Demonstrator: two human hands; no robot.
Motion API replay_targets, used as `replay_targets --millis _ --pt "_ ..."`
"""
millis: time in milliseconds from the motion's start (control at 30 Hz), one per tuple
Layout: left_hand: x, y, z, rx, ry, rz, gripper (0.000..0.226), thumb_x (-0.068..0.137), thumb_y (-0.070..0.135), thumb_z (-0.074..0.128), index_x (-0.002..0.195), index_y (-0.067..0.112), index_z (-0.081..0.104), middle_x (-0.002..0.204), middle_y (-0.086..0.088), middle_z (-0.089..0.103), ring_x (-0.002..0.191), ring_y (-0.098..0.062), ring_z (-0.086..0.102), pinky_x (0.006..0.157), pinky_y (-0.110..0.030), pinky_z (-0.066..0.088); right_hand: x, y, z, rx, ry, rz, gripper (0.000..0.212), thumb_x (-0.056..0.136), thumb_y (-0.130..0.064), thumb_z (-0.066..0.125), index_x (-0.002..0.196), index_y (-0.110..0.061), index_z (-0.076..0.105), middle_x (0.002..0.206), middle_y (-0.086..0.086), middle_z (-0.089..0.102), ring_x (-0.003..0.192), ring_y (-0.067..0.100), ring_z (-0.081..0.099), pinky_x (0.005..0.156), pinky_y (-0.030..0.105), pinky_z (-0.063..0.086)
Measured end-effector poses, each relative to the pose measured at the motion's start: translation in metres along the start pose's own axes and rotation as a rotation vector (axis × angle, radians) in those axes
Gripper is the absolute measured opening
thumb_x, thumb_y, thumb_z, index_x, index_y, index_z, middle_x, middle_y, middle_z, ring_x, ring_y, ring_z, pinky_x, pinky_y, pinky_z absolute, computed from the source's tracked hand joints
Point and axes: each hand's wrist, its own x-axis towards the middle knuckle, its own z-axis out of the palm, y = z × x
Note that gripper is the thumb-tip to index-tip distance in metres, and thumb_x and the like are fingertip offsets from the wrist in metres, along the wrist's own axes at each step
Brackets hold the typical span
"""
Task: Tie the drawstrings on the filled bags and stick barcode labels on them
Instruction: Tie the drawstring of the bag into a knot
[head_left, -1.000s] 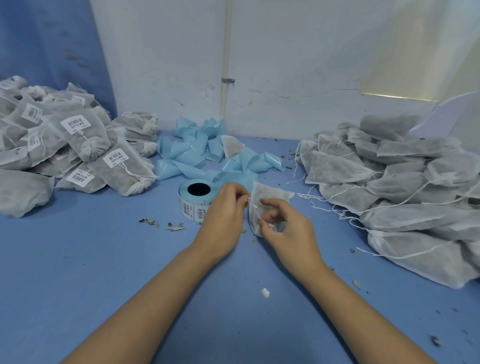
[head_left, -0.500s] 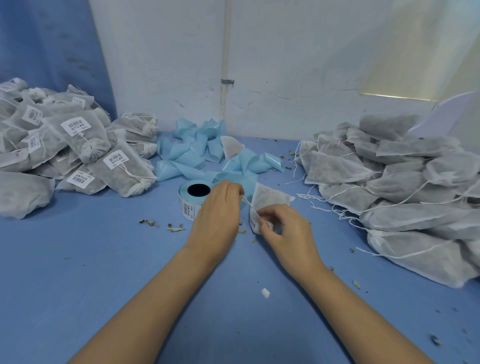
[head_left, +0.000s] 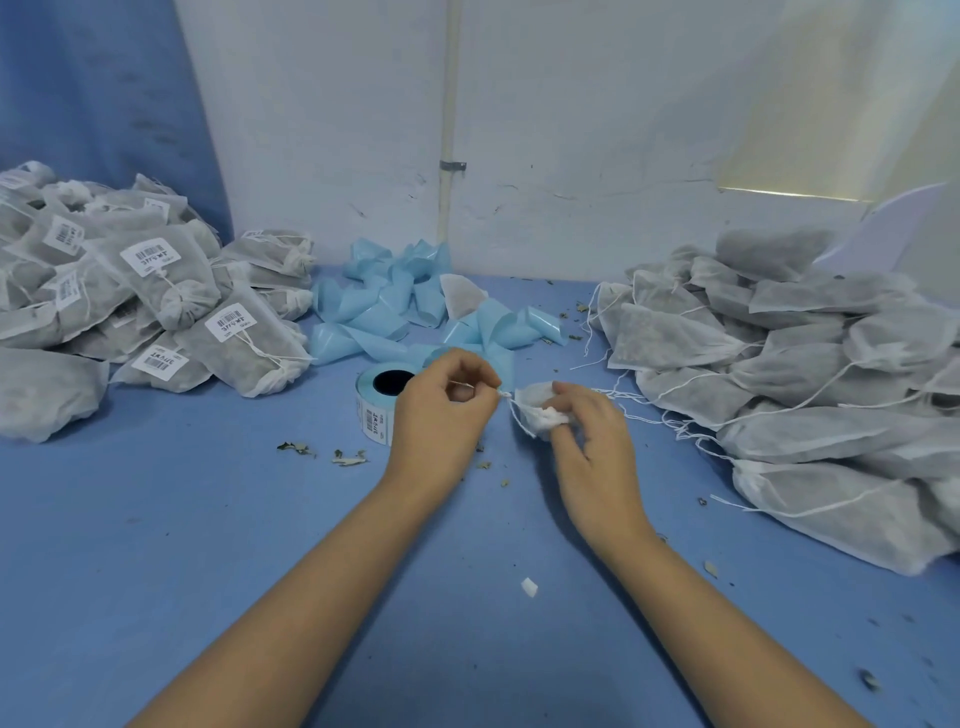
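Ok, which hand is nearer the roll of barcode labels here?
Left. The left hand sits just right of the label roll, pinching the drawstring; the right hand is farther right, gripping the bag.

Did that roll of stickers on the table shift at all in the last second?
No. The label roll sits in the same spot, just as far from the leaf crumbs in front and the blue scraps behind.

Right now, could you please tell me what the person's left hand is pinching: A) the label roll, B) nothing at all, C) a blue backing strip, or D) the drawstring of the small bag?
D: the left hand pinches the white drawstring, which runs to the small bag gripped by the right hand.
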Motion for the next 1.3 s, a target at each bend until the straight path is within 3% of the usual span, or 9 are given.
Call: replay_targets --millis 100,233,333,467,633,833,933,1167,1300 --pt "-0.003 0.005 0.001 0.026 -0.054 -0.030 0.036 0.080 -0.003 0.055 0.066 0.028 0.066 0.065 0.001 0.066 0.068 -0.021 0.062 0.058 -0.018 0.047 0.004 -0.005 -0.004 0.214 0.073 0.100 0.021 0.086 -0.013 0.042 0.083 -0.028 0.055 0.088 -0.018 0.061 0.085 0.008 0.053 0.074 0.017 0.038" --pt "-0.007 0.011 0.005 -0.009 -0.198 -0.088 0.032 0.083 0.001 0.058 0.074 0.029 0.070 0.070 0.013 0.070 0.065 0.004 0.063 0.072 -0.014 0.050 0.007 -0.010 -0.009 0.480 0.230 0.160 0.035 0.091 0.004 0.038 0.090 -0.025 0.057 0.083 -0.015 0.058 0.067 -0.002 0.051 0.063 0.011 0.040" --pt "-0.008 0.012 0.009 -0.052 -0.248 -0.121 0.020 0.083 0.008 0.068 0.075 0.026 0.072 0.066 0.014 0.069 0.060 0.007 0.060 0.059 -0.007 0.045 0.013 -0.016 -0.012 0.696 0.275 0.281 0.034 0.090 0.006 0.037 0.094 -0.020 0.059 0.071 -0.012 0.056 0.061 0.002 0.051 0.057 0.013 0.041" --pt "-0.009 0.009 0.010 -0.125 -0.258 -0.201 0.010 0.080 0.006 0.072 0.081 0.016 0.075 0.060 0.010 0.069 0.059 0.004 0.062 0.051 -0.004 0.039 0.020 -0.017 -0.016 0.915 0.273 0.442 0.034 0.087 0.004 0.036 0.096 -0.017 0.062 0.069 0.003 0.056 0.067 0.022 0.051 0.066 0.031 0.041" --pt "-0.013 0.002 0.013 -0.127 -0.284 -0.322 0.012 0.077 0.005 0.075 0.080 0.016 0.070 0.063 0.000 0.068 0.053 0.000 0.060 0.047 -0.007 0.039 0.023 -0.011 -0.017 1.164 0.195 0.531 0.035 0.083 0.006 0.031 0.099 -0.008 0.059 0.060 0.000 0.054 0.052 0.014 0.051 0.057 0.024 0.044" --pt "-0.016 -0.005 0.017 -0.195 -0.317 -0.433 0.012 0.079 0.003 0.073 0.073 0.012 0.068 0.057 0.004 0.063 0.048 -0.001 0.054 0.050 -0.011 0.046 0.025 0.005 -0.011 0.651 0.201 0.651 0.015 0.091 -0.019 0.048 0.080 -0.021 0.058 0.074 -0.004 0.054 0.068 0.015 0.050 0.065 0.028 0.040" --pt "-0.018 -0.006 0.022 -0.204 -0.264 -0.422 0.012 0.081 0.001 0.070 0.074 0.011 0.067 0.061 0.002 0.062 0.049 0.001 0.054 0.054 -0.012 0.049 0.027 0.012 -0.010 0.492 0.189 0.736 0.035 0.092 -0.043 0.040 0.077 -0.018 0.058 0.082 0.003 0.062 0.076 0.021 0.057 0.075 0.035 0.043" --pt "-0.019 -0.009 0.021 -0.357 -0.057 -0.428 0.009 0.084 0.002 0.069 0.079 0.008 0.064 0.066 -0.001 0.066 0.054 -0.004 0.061 0.060 -0.016 0.055 0.026 0.005 -0.014 0.863 0.093 0.771 0.039 0.095 -0.045 0.046 0.094 -0.008 0.059 0.084 0.010 0.066 0.073 0.019 0.068 0.059 0.029 0.055" --pt "-0.019 -0.012 0.020 -0.356 -0.048 -0.417 0.007 0.084 0.002 0.068 0.082 0.008 0.066 0.062 0.002 0.069 0.054 -0.003 0.062 0.058 -0.013 0.052 0.019 0.001 -0.002 0.651 -0.113 0.572 0.028 0.091 -0.033 0.059 0.106 -0.009 0.061 0.106 0.011 0.067 0.097 0.022 0.067 0.086 0.037 0.055"
